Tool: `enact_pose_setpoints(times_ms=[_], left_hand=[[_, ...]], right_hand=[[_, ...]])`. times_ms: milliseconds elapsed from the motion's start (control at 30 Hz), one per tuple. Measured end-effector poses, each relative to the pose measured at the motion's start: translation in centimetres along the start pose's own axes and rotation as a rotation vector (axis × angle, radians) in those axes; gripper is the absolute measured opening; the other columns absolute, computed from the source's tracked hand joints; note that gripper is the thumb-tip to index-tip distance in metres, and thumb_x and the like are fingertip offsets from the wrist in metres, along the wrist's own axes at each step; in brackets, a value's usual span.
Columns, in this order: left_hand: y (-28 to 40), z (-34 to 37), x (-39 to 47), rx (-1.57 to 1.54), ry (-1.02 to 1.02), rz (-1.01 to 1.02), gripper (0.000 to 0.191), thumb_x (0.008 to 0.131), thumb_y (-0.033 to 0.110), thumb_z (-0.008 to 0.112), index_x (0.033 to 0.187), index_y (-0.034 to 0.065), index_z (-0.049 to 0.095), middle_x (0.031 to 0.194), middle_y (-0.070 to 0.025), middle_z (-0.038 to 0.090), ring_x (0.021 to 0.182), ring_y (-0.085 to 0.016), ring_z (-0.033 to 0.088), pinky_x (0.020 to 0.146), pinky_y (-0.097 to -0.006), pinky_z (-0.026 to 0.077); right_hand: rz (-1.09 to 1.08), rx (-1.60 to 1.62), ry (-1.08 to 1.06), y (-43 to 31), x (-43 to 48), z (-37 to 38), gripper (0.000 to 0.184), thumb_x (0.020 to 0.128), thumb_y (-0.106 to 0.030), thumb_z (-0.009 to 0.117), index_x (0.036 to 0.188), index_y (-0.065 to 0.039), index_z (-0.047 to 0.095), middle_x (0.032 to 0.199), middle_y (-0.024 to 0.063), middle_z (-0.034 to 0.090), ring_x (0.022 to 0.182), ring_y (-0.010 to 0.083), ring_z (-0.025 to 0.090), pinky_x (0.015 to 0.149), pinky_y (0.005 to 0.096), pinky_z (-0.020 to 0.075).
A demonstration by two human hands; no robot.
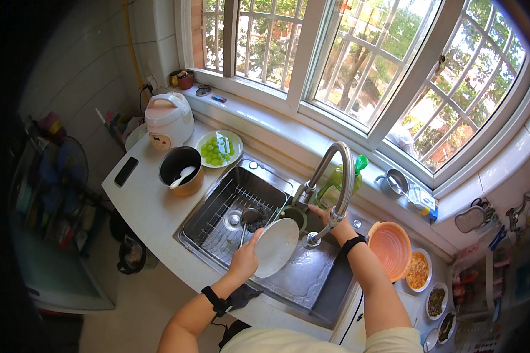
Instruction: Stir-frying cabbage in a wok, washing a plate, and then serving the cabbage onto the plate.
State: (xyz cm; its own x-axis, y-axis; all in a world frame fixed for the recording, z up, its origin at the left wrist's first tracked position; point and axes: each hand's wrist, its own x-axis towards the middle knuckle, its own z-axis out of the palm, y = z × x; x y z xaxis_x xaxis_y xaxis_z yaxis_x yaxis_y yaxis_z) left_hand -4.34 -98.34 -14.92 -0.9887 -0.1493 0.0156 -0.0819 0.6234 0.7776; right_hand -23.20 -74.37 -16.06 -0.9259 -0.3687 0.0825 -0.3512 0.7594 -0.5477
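My left hand (pixel 245 259) grips the edge of a tilted white plate (pixel 277 247) over the sink's middle. Behind the curved metal faucet (pixel 341 185), my right hand (pixel 331 218) reaches toward its base and a green container (pixel 295 215); the spout partly hides the hand, and I cannot tell whether it holds anything. Under the spout lies the wet metal surface of the right basin (pixel 309 273). In the left basin a wire rack (pixel 221 220), a ladle (pixel 250 215) and a dark scouring pad (pixel 261 216) are visible beside the plate.
On the left counter stand a rice cooker (pixel 168 119), an inner pot (pixel 182 170) with a white spoon, a plate of green grapes (pixel 219 148) and a phone (pixel 126 171). A green bottle (pixel 335 185) is behind the faucet. An orange basin (pixel 389 251) and several food dishes stand right.
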Motion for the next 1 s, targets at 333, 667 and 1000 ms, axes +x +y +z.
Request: enact_pose_setpoints(times_ms=[333, 667, 1000], left_hand=[[1.3, -1.8, -1.0, 0.091, 0.093, 0.224, 0.055, 0.074, -0.003, 0.039, 0.125, 0.0160, 0.033, 0.101, -0.0178, 0.052, 0.079, -0.039, 0.053, 0.067, -0.0432, 0.044], [0.5, -3.8, -1.7, 0.281, 0.220, 0.383, 0.056, 0.072, -0.003, 0.045, 0.123, 0.0201, 0.036, 0.097, -0.0106, 0.051, 0.068, -0.034, 0.056, 0.055, -0.0408, 0.046], [-2.3, -3.4, -0.1, -0.417, 0.109, 0.161, 0.071, 0.060, -0.009, 0.031, 0.129, 0.0084, 0.027, 0.116, -0.0193, 0.045, 0.097, -0.032, 0.053, 0.081, -0.0339, 0.043]], right_hand=[[0.035, -0.582, -0.255, -1.1, -2.4, -1.5, 0.046, 0.078, -0.017, 0.043, 0.121, -0.031, 0.041, 0.081, 0.0125, 0.059, 0.075, 0.0284, 0.058, 0.061, 0.0378, 0.0447], [0.213, -0.461, -0.427, -2.8, -13.5, -1.6, 0.038, 0.079, -0.026, 0.047, 0.117, -0.023, 0.046, 0.088, 0.0114, 0.061, 0.080, 0.0298, 0.058, 0.066, 0.0405, 0.0463], [0.372, -0.246, -0.326, -6.5, -21.7, -1.8, 0.036, 0.079, -0.027, 0.048, 0.113, -0.019, 0.050, 0.086, 0.0146, 0.060, 0.081, 0.0309, 0.057, 0.067, 0.0417, 0.0450]])
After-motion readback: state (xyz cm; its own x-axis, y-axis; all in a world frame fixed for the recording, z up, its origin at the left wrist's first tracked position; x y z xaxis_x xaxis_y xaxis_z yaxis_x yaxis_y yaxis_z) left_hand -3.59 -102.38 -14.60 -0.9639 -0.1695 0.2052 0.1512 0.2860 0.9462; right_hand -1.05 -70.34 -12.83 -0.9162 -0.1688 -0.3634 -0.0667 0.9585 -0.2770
